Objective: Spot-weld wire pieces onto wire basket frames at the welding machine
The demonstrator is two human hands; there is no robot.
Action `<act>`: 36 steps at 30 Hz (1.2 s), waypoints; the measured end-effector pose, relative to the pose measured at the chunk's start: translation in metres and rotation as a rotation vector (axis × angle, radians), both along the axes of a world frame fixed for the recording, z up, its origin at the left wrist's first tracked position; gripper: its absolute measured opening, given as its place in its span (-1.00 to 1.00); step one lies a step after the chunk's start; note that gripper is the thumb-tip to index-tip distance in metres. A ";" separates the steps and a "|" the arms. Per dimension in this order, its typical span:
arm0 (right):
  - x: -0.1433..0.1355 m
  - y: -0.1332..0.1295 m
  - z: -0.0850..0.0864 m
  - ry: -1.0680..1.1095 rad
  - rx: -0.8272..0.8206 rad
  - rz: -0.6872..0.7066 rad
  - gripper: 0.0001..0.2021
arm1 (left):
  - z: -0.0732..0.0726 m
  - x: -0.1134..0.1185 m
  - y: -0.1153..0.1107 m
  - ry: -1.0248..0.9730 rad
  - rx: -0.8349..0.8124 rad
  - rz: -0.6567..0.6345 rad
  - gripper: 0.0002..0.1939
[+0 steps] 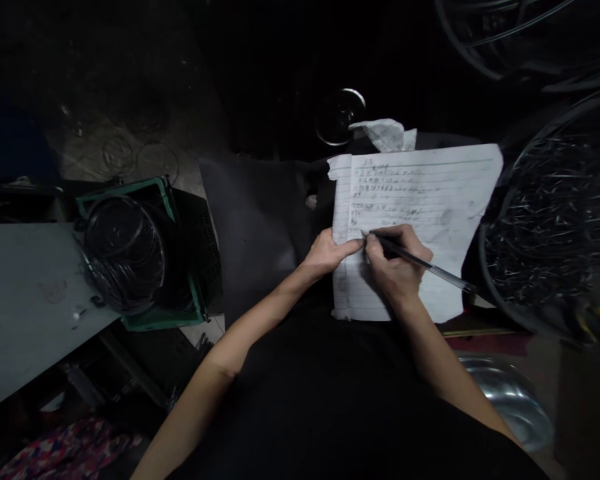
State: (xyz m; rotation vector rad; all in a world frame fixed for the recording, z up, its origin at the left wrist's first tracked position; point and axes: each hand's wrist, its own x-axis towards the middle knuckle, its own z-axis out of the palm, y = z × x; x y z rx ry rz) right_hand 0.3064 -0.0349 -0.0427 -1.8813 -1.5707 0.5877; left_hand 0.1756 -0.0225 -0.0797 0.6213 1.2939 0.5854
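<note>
A worn, lined sheet of paper (pixel 420 180) with rows of handwriting lies in front of me, its corners creased and its surface smudged. My right hand (pixel 399 263) grips a pen (pixel 437 272), whose tip rests close to the lower lines of writing at the left. At the paper's left edge is my left hand (pixel 327 252), thumb laid over the margin and fingers largely hidden beneath. The two hands nearly meet at the pen tip. Under the paper's left side spreads a dark sheet (pixel 253 213).
On the right stands a large round container (pixel 485 257) full of thin, shiny dark pieces. Below it sits a metal basin (pixel 515 400). To the left, a green crate (pixel 197 303) holds a dark coil (pixel 125 253) beside a pale tabletop (pixel 25 300). Crumpled paper (pixel 383 133) lies beyond the sheet.
</note>
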 end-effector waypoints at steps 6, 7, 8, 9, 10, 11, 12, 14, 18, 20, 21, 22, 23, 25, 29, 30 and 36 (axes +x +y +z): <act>-0.001 0.001 0.001 -0.019 -0.018 0.036 -0.94 | 0.000 0.000 0.000 -0.016 0.012 0.002 -0.65; -0.001 0.001 0.001 -0.008 -0.017 0.032 -0.94 | 0.000 -0.001 0.000 -0.022 0.006 0.007 -0.65; 0.000 0.000 0.000 0.004 -0.015 0.023 -0.94 | 0.000 -0.001 0.000 -0.028 -0.001 0.012 -0.65; 0.001 -0.001 0.000 0.016 -0.017 0.012 -0.93 | -0.001 -0.001 0.000 -0.033 -0.010 0.015 -0.65; 0.001 -0.001 -0.001 0.025 -0.022 0.001 -0.92 | -0.001 -0.001 0.000 -0.039 -0.018 0.018 -0.64; 0.001 -0.001 -0.001 0.028 -0.027 -0.008 -0.91 | -0.001 -0.001 0.000 -0.045 -0.023 0.020 -0.64; 0.001 -0.001 -0.002 0.022 -0.028 -0.017 -0.90 | -0.001 0.000 0.000 -0.047 -0.023 0.020 -0.64; 0.000 0.000 -0.002 -0.011 -0.017 -0.016 -0.90 | -0.001 0.000 0.000 -0.044 -0.012 0.010 -0.64; -0.001 0.001 -0.002 -0.046 0.005 0.021 -0.92 | -0.002 0.000 -0.001 -0.021 0.024 -0.025 -0.62; 0.000 0.000 -0.002 -0.026 0.001 0.016 -0.92 | -0.002 0.000 -0.001 -0.008 0.028 -0.038 -0.61; 0.000 0.000 -0.003 -0.012 -0.003 0.006 -0.91 | -0.003 0.000 -0.002 -0.002 0.027 -0.042 -0.60; 0.001 -0.001 -0.004 -0.002 -0.005 -0.010 -0.91 | -0.003 0.000 -0.002 0.002 0.024 -0.045 -0.60; 0.001 -0.001 -0.004 0.002 -0.006 -0.023 -0.91 | -0.004 0.001 -0.002 0.006 0.023 -0.046 -0.60; 0.001 -0.001 -0.004 -0.009 -0.010 -0.032 -0.91 | -0.005 0.001 -0.002 0.013 0.029 -0.047 -0.61; 0.000 0.000 -0.001 -0.010 -0.024 0.004 -0.92 | -0.007 0.002 -0.003 -0.004 0.055 -0.040 -0.62; 0.001 0.000 -0.001 0.007 -0.027 0.003 -0.92 | -0.007 0.002 -0.003 -0.011 0.053 -0.036 -0.62; 0.000 0.000 0.000 0.007 -0.021 -0.032 -0.91 | -0.005 0.002 -0.004 -0.022 0.030 -0.011 -0.62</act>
